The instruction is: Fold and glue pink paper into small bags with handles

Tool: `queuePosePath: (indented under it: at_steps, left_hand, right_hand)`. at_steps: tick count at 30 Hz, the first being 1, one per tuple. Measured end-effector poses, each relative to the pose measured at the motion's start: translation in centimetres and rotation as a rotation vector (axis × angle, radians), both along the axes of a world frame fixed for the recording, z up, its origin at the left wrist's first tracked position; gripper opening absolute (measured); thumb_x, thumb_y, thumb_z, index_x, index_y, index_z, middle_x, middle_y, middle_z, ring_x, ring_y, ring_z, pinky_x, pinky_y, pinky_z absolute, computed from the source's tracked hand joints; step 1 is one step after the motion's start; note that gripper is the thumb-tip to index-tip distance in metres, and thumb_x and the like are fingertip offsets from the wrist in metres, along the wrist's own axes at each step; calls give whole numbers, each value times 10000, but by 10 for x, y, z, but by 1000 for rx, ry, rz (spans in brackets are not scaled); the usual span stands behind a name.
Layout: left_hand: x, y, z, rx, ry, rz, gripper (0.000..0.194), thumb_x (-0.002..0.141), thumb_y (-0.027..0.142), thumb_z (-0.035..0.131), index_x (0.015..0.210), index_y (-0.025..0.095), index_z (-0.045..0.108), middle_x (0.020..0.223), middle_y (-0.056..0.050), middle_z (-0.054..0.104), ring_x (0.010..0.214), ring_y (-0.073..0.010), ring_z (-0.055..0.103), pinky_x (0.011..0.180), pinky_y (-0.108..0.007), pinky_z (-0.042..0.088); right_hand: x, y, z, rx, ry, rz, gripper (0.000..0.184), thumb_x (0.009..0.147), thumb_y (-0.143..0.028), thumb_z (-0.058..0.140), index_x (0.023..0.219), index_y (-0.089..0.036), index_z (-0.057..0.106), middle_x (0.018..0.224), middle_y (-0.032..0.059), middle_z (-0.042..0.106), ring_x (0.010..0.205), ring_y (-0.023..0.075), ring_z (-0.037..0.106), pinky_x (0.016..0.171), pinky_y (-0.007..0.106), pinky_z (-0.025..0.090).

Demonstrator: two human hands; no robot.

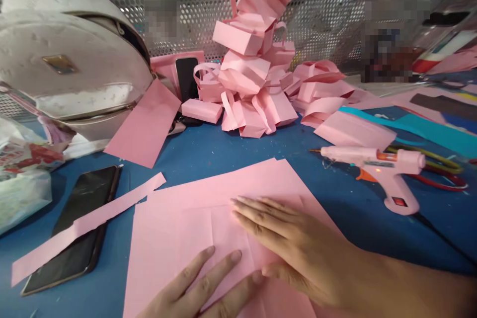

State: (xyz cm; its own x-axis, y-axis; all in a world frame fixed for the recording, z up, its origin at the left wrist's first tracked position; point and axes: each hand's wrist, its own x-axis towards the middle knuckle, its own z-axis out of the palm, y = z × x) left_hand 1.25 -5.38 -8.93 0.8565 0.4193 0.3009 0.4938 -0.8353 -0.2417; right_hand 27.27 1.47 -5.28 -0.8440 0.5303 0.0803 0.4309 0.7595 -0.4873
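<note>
Large sheets of pink paper [160, 228] lie stacked at the front of the table, with faint crease lines showing on top. My left hand [208, 288] rests on the paper near the bottom edge of the view, fingers spread. Flat beside it lies my right hand [290, 238], its fingers stretched out to the left over a creased part of the sheet. Both hands press on the paper and grip nothing. To the left, a narrow pink paper strip [97, 221] crosses a dark phone [84, 213].
A pink glue gun [372, 164] lies at right, its black cord running off the edge. Folded pink paper bags [246, 74] are piled at the back. A white backpack [74, 59], a pink card [147, 124], a second phone [187, 79] and blue strips [428, 129] stand or lie around.
</note>
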Motion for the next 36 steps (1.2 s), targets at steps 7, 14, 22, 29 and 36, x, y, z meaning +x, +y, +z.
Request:
queuePosePath:
  at_steps: [7,14,22,29,36]
  left_hand:
    - [-4,7,7,115,11,-49,463,1017,167,317,1432,225,514,1589,40,359,1500,-263,209,1242,-418,126]
    - [-4,3,1,61,-119,-26,493,1026,430,401,1440,180,497,1616,29,284,1523,-247,113,1239,-374,134]
    - [-1,0,2,-1,-183,-16,497,1009,513,434,1404,228,529,1563,38,392,1486,-195,261,1237,-366,173]
    - [-4,5,8,53,-57,-59,492,1066,423,265,1434,199,501,1593,64,337,1498,-220,205,1252,-384,83]
    - [-3,6,9,101,-24,-70,473,1069,377,268,1427,192,516,1599,44,336,1498,-235,195,1254,-411,55]
  right_hand:
    - [-41,19,13,10,-81,50,551,995,-292,487,1507,-118,384,1591,101,317,1483,210,267,1241,395,204]
    - [-92,29,7,129,-55,161,517,1030,-337,426,1472,-70,426,1566,109,368,1486,211,255,1242,395,181]
    - [-54,18,7,207,-107,50,491,1017,-270,405,1483,-118,422,1557,104,387,1462,219,318,1214,442,255]
    - [17,0,-2,378,-176,-164,547,1001,-257,411,1536,-177,332,1556,95,389,1419,253,402,1145,476,376]
    - [53,-20,-9,629,-190,-338,667,987,-362,463,1576,-172,215,1478,136,499,1239,327,593,1011,497,470]
